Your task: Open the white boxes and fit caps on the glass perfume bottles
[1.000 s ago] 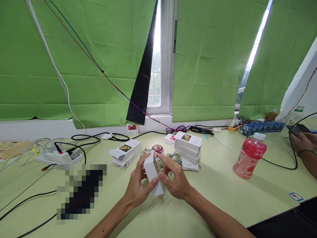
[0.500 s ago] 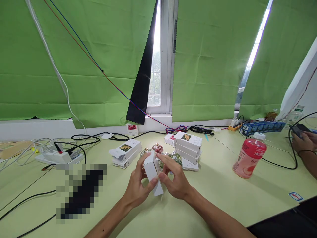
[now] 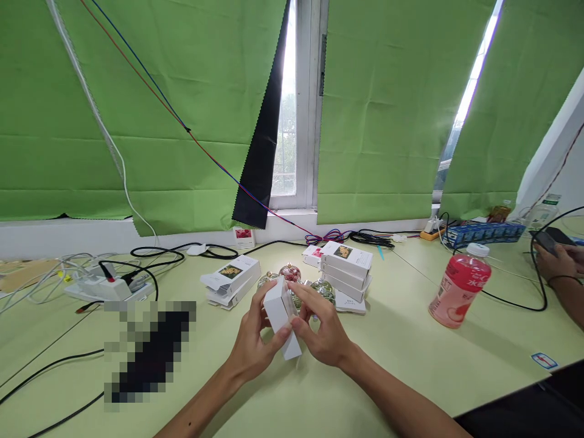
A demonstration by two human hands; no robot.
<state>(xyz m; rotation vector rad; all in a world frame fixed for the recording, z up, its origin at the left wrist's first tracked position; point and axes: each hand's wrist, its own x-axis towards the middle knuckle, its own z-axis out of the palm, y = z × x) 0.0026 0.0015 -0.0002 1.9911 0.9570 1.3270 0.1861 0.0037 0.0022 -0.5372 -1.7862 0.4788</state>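
In the head view, a white box (image 3: 276, 305) is gripped by the left hand (image 3: 254, 342) in front of shiny ornaments (image 3: 291, 272), its edge pinched by the right hand (image 3: 326, 333). Boxes are already stacked in a left pile (image 3: 237, 274) and a right pile (image 3: 351, 267); the held one is not yet released, its contents hidden.

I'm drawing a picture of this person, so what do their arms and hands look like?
The left hand and right hand are bare, with no gloves. I see no rings, watch or bracelet. No sleeves show on the left forearm or right forearm. The left forearm has one small dark spot.
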